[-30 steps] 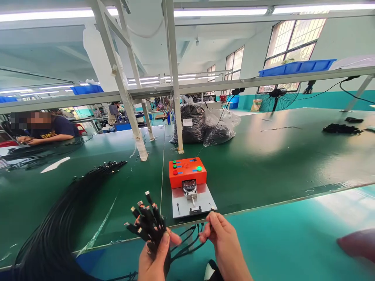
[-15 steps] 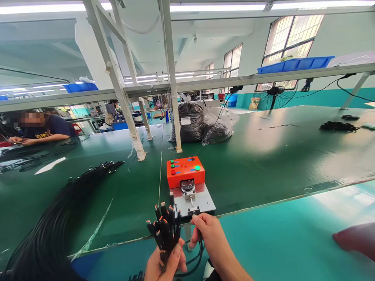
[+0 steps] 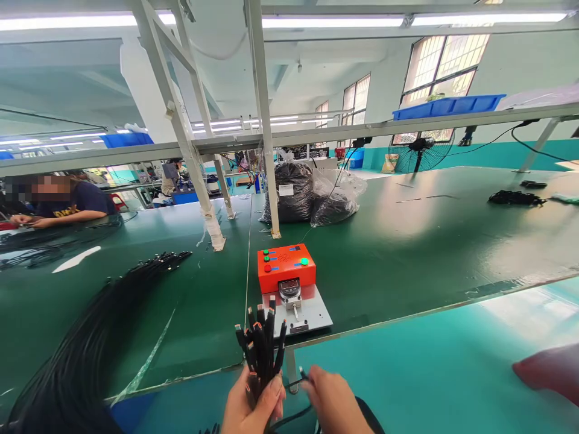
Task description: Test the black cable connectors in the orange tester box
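Low in the middle, my left hand (image 3: 254, 402) is closed round a bunch of black cables (image 3: 261, 352), their plug ends pointing up in a loose fan with metal tips. Just to its right, my right hand (image 3: 337, 398) is closed on a single black cable, whose plug end (image 3: 303, 374) sticks out at the fingertips; the fingers are slightly blurred. Beyond both hands stands an orange box with buttons (image 3: 286, 265). In front of it, a small digital gauge (image 3: 290, 288) sits on a metal plate (image 3: 316, 310) near the table edge. Neither hand touches the plate.
A long bundle of black cables (image 3: 85, 319) lies across the green table (image 3: 389, 265) on the left. White posts (image 3: 268, 150) hold a shelf over it. Bags with dark contents (image 3: 294, 191) stand at the back. Another person (image 3: 81, 196) sits far left.
My right hand has drawn down and back from the plate's front edge with the cable. My left hand keeps the bunch, which now stands more upright and slightly further right.
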Demonstrator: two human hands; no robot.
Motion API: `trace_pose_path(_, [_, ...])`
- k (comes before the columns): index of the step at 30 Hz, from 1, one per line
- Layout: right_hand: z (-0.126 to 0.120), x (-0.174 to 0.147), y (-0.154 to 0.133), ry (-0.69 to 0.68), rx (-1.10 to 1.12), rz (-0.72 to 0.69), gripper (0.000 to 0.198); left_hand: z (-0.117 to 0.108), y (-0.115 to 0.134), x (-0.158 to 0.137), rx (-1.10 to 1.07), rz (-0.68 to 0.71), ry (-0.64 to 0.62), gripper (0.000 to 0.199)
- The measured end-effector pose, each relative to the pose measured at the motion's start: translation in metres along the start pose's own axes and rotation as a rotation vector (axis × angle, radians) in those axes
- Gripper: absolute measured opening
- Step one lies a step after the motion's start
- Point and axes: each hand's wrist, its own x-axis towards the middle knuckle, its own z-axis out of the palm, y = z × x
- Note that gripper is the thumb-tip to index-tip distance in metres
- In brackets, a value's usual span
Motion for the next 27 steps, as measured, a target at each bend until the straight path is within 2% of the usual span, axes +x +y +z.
trace_pose_path(1, [0.007, -0.006, 0.005, -0.002, -0.041, -0.006, 0.007, 0.000, -0.001, 0.001, -0.014, -0.019, -0.005, 0.029])
trace_pose_path(2, [0.012, -0.011, 0.009, 0.019, -0.081, -0.028, 0.011, -0.001, -0.002, 0.001, -0.031, -0.045, -0.004, 0.031])
trace_pose_path(4, [0.010, -0.018, 0.009, 0.145, 0.002, -0.112, 0.019, -0.001, -0.006, 0.002, -0.053, -0.101, 0.005, 0.035])
trace_pose_path(6, [-0.003, -0.019, 0.000, 0.264, 0.275, -0.223, 0.019, 0.000, -0.009, 0.001, -0.039, -0.133, 0.018, 0.038])
trace_pose_path(7, [-0.012, -0.019, -0.007, 0.281, 0.468, -0.269, 0.021, 0.001, -0.010, 0.000, -0.019, -0.124, 0.015, 0.039])
trace_pose_path(10, [-0.029, -0.016, -0.028, 0.189, 0.937, -0.320, 0.025, 0.003, -0.009, 0.000, 0.059, -0.044, -0.007, 0.038])
trace_pose_path(12, [-0.030, -0.014, -0.037, 0.173, 1.103, -0.244, 0.026, 0.003, -0.008, 0.000, 0.081, -0.032, 0.023, 0.039])
trace_pose_path(14, [-0.026, -0.012, -0.039, 0.165, 1.210, -0.093, 0.027, 0.000, -0.005, 0.001, 0.063, -0.074, 0.085, 0.042])
trace_pose_path(17, [-0.023, -0.006, -0.034, 0.139, 1.261, 0.088, 0.033, -0.003, 0.000, 0.002, 0.090, -0.049, 0.121, 0.037])
trace_pose_path(20, [-0.029, 0.004, -0.030, 0.101, 1.228, 0.156, 0.035, 0.000, 0.003, 0.001, 0.132, 0.020, 0.105, 0.034])
trace_pose_path(27, [-0.047, 0.020, -0.035, 0.022, 1.165, 0.212, 0.029, 0.012, 0.009, 0.000, 0.107, 0.059, 0.127, 0.033])
